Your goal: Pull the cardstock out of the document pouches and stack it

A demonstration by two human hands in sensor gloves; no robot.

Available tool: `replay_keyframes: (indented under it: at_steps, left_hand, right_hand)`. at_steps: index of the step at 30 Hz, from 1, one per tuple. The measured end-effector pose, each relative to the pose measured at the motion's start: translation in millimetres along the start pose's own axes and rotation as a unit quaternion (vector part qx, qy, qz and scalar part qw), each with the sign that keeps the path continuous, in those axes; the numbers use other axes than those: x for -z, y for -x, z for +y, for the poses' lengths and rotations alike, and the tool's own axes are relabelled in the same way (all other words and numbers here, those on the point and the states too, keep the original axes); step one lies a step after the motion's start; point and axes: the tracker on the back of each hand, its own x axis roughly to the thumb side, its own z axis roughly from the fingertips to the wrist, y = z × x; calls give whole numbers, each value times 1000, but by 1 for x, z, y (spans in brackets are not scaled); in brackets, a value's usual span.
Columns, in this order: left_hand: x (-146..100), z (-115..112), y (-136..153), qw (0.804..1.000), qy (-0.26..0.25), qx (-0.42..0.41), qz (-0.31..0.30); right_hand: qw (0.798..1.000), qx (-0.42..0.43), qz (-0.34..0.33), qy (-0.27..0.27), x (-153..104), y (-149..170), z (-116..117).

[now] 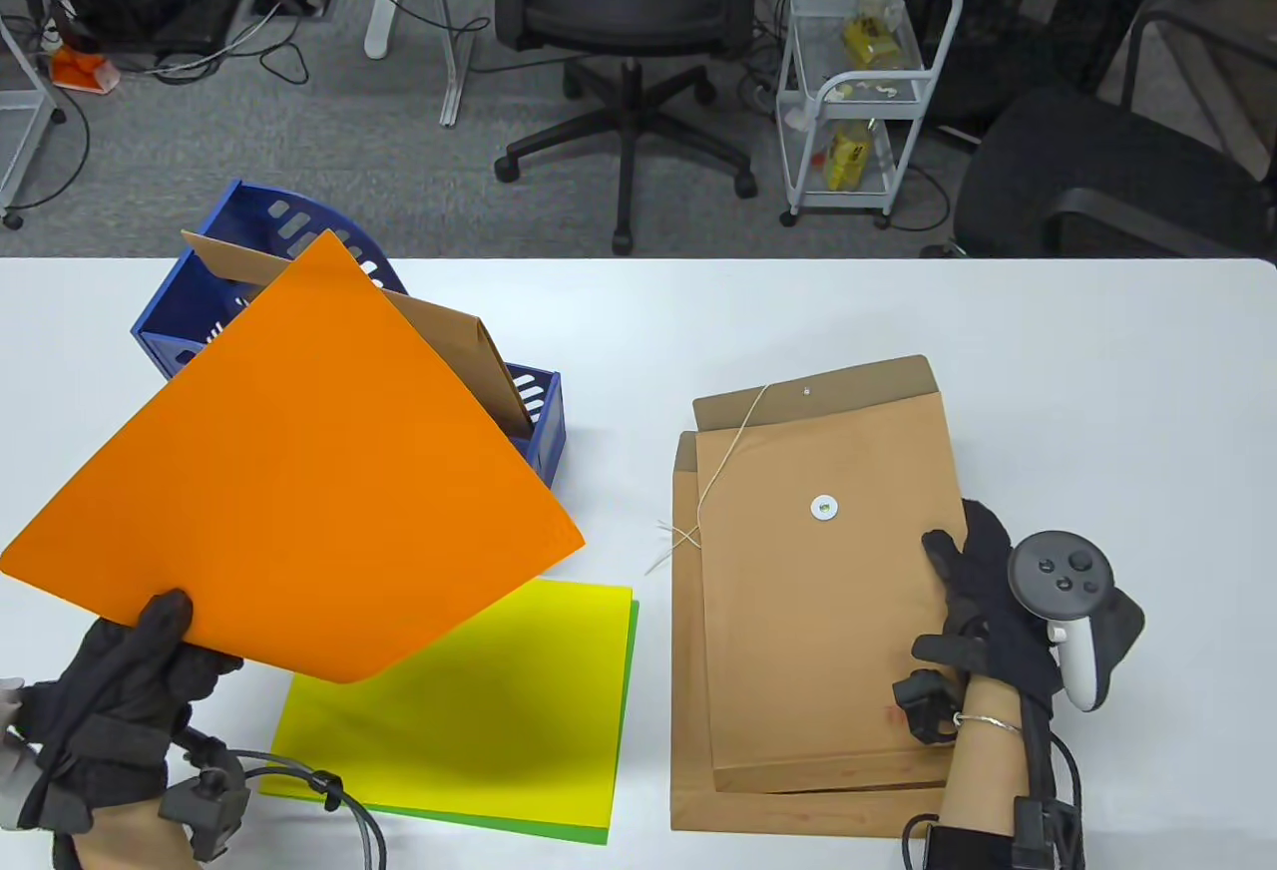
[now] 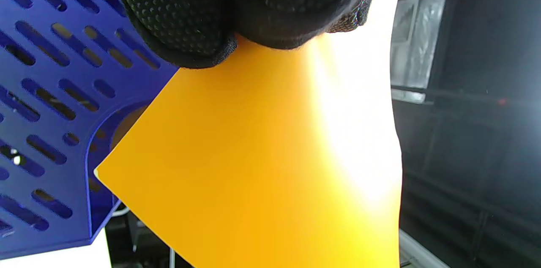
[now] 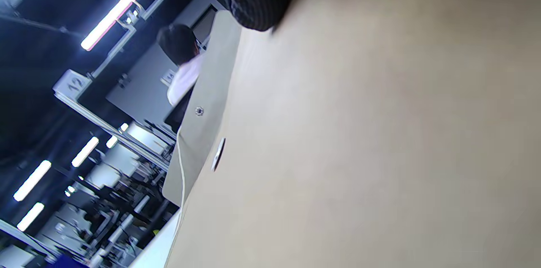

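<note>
Stacking is the step in hand: the left hand [image 1: 120,655] pinches a corner of the orange cardstock [image 1: 299,481], held aloft and tilted above the yellow sheet [image 1: 479,710] on the surface [image 1: 1097,391]. Its long axis runs diagonally, far corner toward the blue file holder [image 1: 544,421]. Next it likely needs squaring and lowering onto the yellow. The right hand [image 1: 983,601] rests flat on the kraft pouches [image 1: 818,611].
</note>
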Motion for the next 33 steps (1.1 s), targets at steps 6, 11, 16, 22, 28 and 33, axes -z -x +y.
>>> replay_keyframes:
  at_steps: [6, 11, 16, 22, 28, 33]
  left_hand:
    - [3, 0, 9, 999, 18, -11, 29]
    - [6, 2, 16, 998, 37, -17, 57]
    - [11, 3, 23, 986, 108, 56, 115]
    - [19, -1, 40, 955, 121, 167, 215]
    - [29, -11, 66, 911, 149, 238, 301]
    - [34, -19, 83, 863, 159, 315, 361]
  right_hand:
    - [994, -105, 33, -3, 3, 7, 19]
    - [981, -185, 49, -21, 5, 10, 33]
    - [977, -207, 48, -23, 5, 10, 39]
    - [971, -236, 44, -6, 3, 8, 44]
    - [962, -269, 40, 5, 2, 4, 48]
    - [952, -303, 28, 14, 1, 1, 51]
